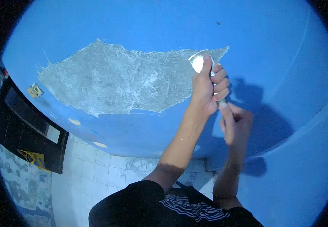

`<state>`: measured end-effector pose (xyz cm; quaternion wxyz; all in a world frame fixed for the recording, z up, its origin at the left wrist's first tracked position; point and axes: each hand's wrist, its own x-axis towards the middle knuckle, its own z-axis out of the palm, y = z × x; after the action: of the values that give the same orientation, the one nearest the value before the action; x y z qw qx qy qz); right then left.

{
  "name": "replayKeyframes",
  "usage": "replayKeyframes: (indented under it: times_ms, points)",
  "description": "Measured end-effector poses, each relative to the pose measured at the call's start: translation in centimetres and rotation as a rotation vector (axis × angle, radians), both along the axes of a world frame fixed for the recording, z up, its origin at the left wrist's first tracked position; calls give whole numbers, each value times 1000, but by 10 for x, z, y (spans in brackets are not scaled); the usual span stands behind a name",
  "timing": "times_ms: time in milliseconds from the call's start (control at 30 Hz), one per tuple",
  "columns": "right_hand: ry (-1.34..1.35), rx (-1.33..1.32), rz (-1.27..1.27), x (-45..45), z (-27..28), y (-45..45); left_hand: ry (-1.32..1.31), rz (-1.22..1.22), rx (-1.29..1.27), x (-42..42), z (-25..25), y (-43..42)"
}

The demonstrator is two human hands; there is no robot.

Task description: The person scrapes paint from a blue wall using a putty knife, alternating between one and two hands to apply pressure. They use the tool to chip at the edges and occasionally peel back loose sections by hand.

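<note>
Both my hands are on a scraper (197, 63) with a broad, shiny metal blade. My left hand (209, 85) is wrapped round it just behind the blade, the thumb lying along the metal. Lower down, my right hand (235, 123) pinches the end of its handle. The blade is over the upper right part of a bare grey patch (107, 79), near the patch's ragged edge. Blue paint (164, 22) covers the wall around this patch. Whether the blade's edge touches the surface I cannot tell.
On the left are a dark door frame (18, 125) and a yellow piece of plastic (37, 159). Small pale chips (74, 121) mark the lower wall. White floor tiles (99, 166) lie below, and a wall corner curves on the right.
</note>
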<state>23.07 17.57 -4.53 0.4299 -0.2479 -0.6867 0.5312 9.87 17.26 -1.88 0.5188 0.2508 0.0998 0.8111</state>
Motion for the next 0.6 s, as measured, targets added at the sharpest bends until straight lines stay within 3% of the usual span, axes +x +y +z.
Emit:
replayKeyframes:
  times_ms: [233,433,500,533,600]
  points:
    - [27,-57,49,-18,-11,-6,166,103,-173,-13,4,-11]
    - [-102,164,-26,7,19,22,-62,13,141,1,-3,19]
    - [-192,326,-73,17,30,34,-255,-54,388,11,-2,29]
    - [-193,421,-77,19,32,39,-238,-4,395,13,-2,31]
    - [-175,363,-74,25,28,36,-214,21,323,20,-2,31]
